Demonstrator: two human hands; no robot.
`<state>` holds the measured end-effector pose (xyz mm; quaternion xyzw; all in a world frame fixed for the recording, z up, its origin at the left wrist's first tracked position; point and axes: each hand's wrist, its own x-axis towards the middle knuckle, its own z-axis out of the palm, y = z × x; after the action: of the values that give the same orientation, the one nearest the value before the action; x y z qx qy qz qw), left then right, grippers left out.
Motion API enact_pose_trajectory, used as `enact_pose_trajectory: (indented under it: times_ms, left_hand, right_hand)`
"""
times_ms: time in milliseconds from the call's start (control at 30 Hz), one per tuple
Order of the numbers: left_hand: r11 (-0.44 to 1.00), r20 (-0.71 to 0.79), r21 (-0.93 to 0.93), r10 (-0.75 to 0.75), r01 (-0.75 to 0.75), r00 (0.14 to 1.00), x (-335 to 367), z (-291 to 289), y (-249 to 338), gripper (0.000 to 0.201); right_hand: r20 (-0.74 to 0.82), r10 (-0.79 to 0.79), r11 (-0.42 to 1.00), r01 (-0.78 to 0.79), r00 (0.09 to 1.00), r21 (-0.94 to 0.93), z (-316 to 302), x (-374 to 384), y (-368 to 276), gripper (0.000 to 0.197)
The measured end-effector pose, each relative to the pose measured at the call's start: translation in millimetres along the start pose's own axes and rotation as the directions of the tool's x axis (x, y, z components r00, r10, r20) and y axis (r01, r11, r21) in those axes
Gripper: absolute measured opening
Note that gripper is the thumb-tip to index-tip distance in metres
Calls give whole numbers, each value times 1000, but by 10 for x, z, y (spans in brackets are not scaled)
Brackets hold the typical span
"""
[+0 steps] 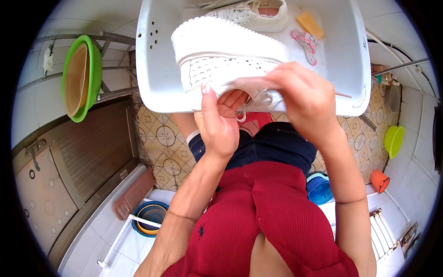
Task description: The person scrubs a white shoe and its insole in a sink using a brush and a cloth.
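A white sneaker (219, 67) with a ridged sole and perforated upper is tipped on its side over the near rim of a white plastic basin (144, 78). My left hand (219, 124) grips it by the opening, thumb outside and fingers inside. At the other side of the opening is my right hand (307, 99), its fingers curled together and partly blurred. A thin brownish tip (344, 95) sticks out beyond that hand; what the fingers hold is hidden. Loose white laces (242, 113) hang below the shoe.
Inside the basin lie a second white sneaker (251, 16), a yellow sponge-like block (310, 25) and a crumpled pink-and-white piece (305, 45). A green basin (94, 78) hangs at left. Blue containers (319, 189) and an orange cup (380, 181) stand at right.
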<state>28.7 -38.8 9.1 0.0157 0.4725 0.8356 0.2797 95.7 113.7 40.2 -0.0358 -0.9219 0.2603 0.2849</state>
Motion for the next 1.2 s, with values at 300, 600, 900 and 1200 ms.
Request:
enact_pose_trajectory:
  times_ms: [300,600,900,1200]
  left_hand:
    - [997,-2,71,19,-18,1000,-20,-29,-27,50]
    - [986,85,-156,-38,51,996,-23,-62,-23,53]
    - [982,110,-169,-62,80,992,-27,-91,-38,57]
    - [978,143,-203,-21,50,990,-59,2,7,46]
  right_hand:
    - [-29,-52,998,51,998,-30,-8,125,-165,11]
    - [-110,219,974,-212,969,77,-241,15,87,12]
    - [-102,89,989,-76,991,127,-163,105,-97,15]
    - [-22,125,988,-126,992,-87,-129,-52,17,12]
